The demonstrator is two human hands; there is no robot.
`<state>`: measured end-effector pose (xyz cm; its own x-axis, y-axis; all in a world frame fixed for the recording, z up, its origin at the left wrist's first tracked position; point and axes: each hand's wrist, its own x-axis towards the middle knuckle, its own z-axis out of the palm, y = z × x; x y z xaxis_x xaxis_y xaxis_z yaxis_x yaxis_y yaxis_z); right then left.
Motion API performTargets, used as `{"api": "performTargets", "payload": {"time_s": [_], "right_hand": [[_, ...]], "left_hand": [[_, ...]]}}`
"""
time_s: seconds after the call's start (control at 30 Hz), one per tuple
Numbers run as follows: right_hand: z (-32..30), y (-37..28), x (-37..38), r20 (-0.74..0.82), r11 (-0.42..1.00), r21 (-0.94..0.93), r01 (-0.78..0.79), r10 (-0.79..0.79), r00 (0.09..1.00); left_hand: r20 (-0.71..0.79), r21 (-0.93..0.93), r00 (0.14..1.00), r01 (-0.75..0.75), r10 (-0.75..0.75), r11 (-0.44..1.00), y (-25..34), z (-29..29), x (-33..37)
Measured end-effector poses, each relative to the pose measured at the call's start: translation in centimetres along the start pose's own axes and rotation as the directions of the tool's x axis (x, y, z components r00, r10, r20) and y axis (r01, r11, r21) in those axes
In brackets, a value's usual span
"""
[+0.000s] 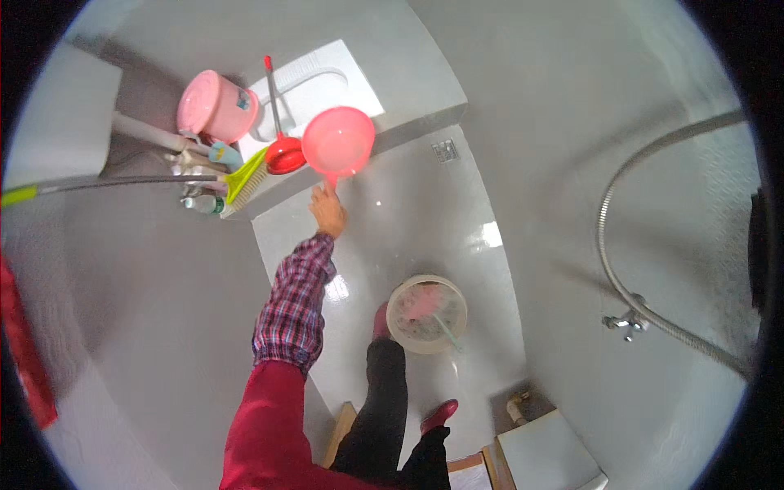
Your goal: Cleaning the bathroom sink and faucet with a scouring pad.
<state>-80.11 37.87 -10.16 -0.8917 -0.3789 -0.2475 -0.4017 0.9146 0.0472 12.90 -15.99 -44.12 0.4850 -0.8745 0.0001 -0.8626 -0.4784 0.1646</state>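
My left hand (328, 211) is stretched forward, its fingers at the short handle of a pink plastic water dipper (339, 140). The dipper's round bowl hangs open side up near the edge of a raised step; I cannot make out whether water is in it. Just left of the bowl is a red plunger (285, 155) with a grey stick. By my foot stands a pale round bucket (393, 328) of sudsy water, holding something pink (423, 302) and a thin light-green handle (446, 330). My right hand is not in view.
A white squat toilet (359, 86) is set into the step. Beside it are a pink lidded bucket (214, 106), a lime-green broom (245, 178) and bottles (204, 202). A floor drain (445, 150) lies right; a tap (630, 320) and metal hose (603, 220) are on the right wall.
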Motion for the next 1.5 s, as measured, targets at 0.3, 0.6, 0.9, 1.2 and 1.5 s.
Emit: {"api": "performTargets", "payload": {"time_s": [0.3, 0.6, 0.9, 1.2, 1.5], "right_hand": [[-7.4, -0.6, -7.9, -0.149, 0.582, -0.726, -0.366, 0.387, 0.91], [-0.2, -2.5, -5.2, -0.156, 0.828, -0.544, 0.138, -0.261, 0.953], [3.6, -6.3, -18.0, -0.533, 0.959, 0.06, 0.279, -0.205, 0.821], [8.7, -8.8, -18.2, -0.012, -0.269, 0.948, 0.168, 0.497, 0.868], [4.3, -9.9, -16.7, 0.016, -0.557, 0.828, 0.061, 0.133, 0.991]], "left_hand": [[-0.086, -0.035, 0.995, 0.039, -0.041, 0.999, -1.3, 7.7, 10.6], [-0.21, -0.371, 0.978, -0.062, -0.018, 0.926, -4.4, 11.0, 9.6], [0.233, -0.795, 0.915, -0.017, 0.331, 0.606, -3.0, 1.9, -4.7], [0.539, -0.842, 0.379, 0.214, 0.752, 0.495, 15.8, -12.3, -37.8], [0.086, -0.964, -0.002, -0.254, 0.996, 0.083, 39.9, -29.7, -63.8]]}}
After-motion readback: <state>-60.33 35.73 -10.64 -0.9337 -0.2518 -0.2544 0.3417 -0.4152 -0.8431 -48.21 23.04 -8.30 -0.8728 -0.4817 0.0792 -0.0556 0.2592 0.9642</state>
